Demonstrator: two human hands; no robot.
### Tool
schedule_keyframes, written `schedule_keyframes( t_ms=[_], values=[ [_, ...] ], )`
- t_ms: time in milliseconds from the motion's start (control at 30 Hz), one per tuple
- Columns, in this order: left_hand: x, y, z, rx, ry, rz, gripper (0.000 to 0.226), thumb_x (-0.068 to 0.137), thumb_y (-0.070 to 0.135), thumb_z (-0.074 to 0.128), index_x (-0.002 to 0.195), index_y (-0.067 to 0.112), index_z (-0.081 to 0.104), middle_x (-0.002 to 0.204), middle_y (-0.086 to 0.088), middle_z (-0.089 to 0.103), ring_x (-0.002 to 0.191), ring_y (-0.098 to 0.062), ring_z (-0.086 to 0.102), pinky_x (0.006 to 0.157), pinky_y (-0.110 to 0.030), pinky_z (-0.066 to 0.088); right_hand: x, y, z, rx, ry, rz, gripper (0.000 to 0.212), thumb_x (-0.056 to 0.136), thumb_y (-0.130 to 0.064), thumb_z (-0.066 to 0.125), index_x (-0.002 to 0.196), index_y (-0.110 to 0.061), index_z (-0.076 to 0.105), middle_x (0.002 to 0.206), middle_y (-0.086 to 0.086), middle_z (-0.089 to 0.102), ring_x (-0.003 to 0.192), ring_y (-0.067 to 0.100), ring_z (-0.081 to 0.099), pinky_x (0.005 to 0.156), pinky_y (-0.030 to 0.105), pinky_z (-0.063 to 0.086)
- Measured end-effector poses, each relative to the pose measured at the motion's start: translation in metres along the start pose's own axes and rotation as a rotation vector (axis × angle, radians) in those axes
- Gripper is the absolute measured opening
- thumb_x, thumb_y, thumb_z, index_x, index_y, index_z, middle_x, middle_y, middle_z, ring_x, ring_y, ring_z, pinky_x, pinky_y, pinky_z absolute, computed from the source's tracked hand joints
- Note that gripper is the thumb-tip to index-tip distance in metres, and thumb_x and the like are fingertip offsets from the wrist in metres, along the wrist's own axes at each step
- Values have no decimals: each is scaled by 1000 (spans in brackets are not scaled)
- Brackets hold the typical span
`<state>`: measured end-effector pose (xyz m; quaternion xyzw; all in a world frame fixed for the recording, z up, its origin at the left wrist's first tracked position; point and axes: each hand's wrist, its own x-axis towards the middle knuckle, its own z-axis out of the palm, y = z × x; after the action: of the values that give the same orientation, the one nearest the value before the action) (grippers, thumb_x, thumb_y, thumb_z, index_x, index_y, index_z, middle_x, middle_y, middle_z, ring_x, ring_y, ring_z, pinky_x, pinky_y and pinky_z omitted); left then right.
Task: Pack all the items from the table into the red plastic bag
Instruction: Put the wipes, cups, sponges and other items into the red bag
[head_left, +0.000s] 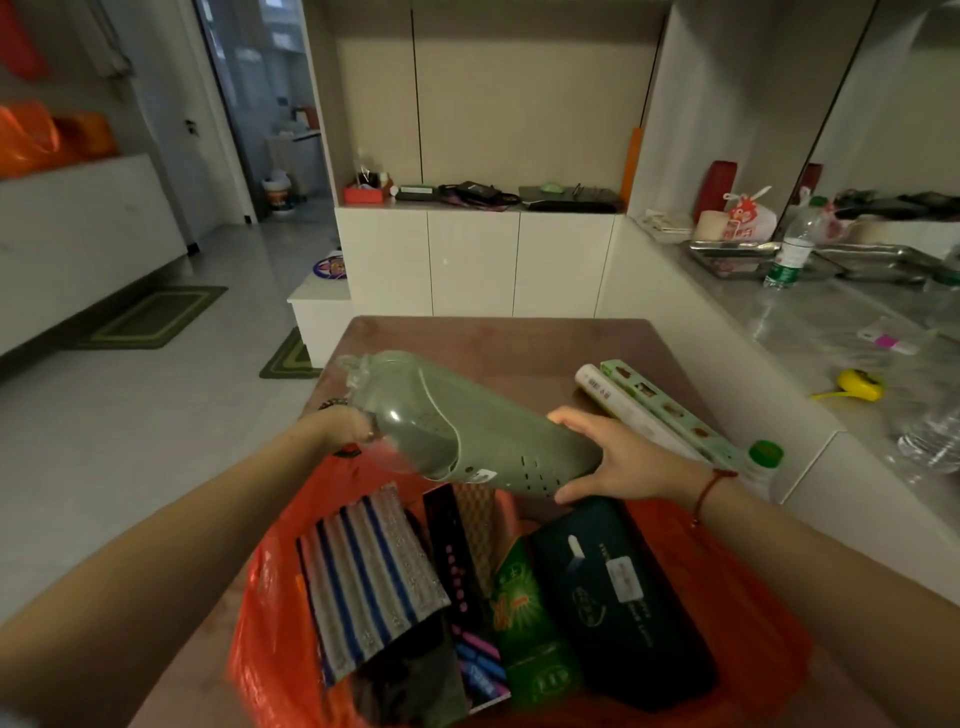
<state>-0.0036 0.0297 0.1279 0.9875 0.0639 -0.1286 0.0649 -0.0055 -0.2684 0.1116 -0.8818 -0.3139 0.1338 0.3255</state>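
The red plastic bag (753, 639) lies open on the table (519, 343), thin and limp by appearance, already holding several flat packets. Above its mouth both hands clamp a pair of grey-green perforated clogs (467, 436) in clear wrap: left hand (343, 428) on the wrapped end, right hand (608, 462) cupping the toe. Judged light, springy foam with slippery film, best held at both ends.

A white cabinet (475, 260) stands at the back wall, with an orange box (363, 195) and dark things on top. On the grey counter (810, 332) to the right are a water bottle (792, 254), a metal tray (737, 254) and a yellow tape measure (860, 387). Two green mats (156, 317) lie on the pale floor (171, 415). Orange bags (47, 137) sit on the white ledge at left.
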Motion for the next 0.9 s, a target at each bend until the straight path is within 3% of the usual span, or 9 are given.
schedule_keyframes(
  t_ms=[100,133,200,267,333,467,633,800,900],
  values=[
    [-3,-2,-1,-217,-79,-29,32,94,1,38,118,-18,47,130,-31,48,124,-34,45,74,-24,41,-1,5,-13,-61,-60,25,62,71,-24,79,123,-19,46,117,-10,51,108,5,53,86,17,49],
    [-2,-5,-5,-171,-61,-28,26,95,2,37,101,-15,56,108,-31,56,109,-34,50,82,-27,37,0,7,-17,-86,-73,38,68,71,-26,79,128,-18,43,121,-11,48,112,7,51,87,13,46],
    [7,-7,-7,-487,-170,-35,34,88,-3,48,56,4,57,58,-17,53,67,-25,57,75,-29,48,2,12,-24,-134,-99,82,81,70,-30,79,137,-19,35,126,-13,40,120,11,45,91,14,40],
    [24,-6,-9,-872,-99,156,47,79,-13,52,42,14,63,38,1,58,39,-8,58,54,-24,56,5,14,-30,-182,-134,115,85,71,-30,78,140,-21,30,129,-9,39,121,12,42,89,14,36],
    [29,3,-13,-969,-62,253,56,83,-16,46,39,12,67,37,3,61,34,-3,58,44,-16,52,7,11,-35,-240,-168,149,87,73,-28,77,143,-21,26,139,-2,38,124,15,40,93,17,34],
    [37,6,-17,-846,-30,401,57,83,-10,53,45,28,72,45,11,66,44,2,61,59,-20,54,10,4,-36,-303,-198,188,92,74,-28,76,146,-22,19,147,1,34,129,18,38,95,19,32],
    [30,12,-23,-706,99,439,28,71,19,73,52,40,71,53,3,70,47,-4,56,52,-16,48,14,-2,-36,-606,-281,138,75,72,-37,73,136,-33,33,132,0,51,116,21,50,98,38,44],
    [27,26,-21,-719,90,540,19,74,5,70,68,23,70,51,26,66,55,10,62,59,-4,49,26,-8,-2,-404,-238,105,59,83,-48,59,135,-27,40,133,-1,52,116,16,51,100,38,43],
    [21,19,-15,-744,43,573,12,62,25,75,59,36,72,55,22,69,58,5,64,61,-7,51,29,-1,11,-346,-114,209,50,95,-48,33,134,-17,44,134,8,52,123,24,48,103,38,38]
  ],
)
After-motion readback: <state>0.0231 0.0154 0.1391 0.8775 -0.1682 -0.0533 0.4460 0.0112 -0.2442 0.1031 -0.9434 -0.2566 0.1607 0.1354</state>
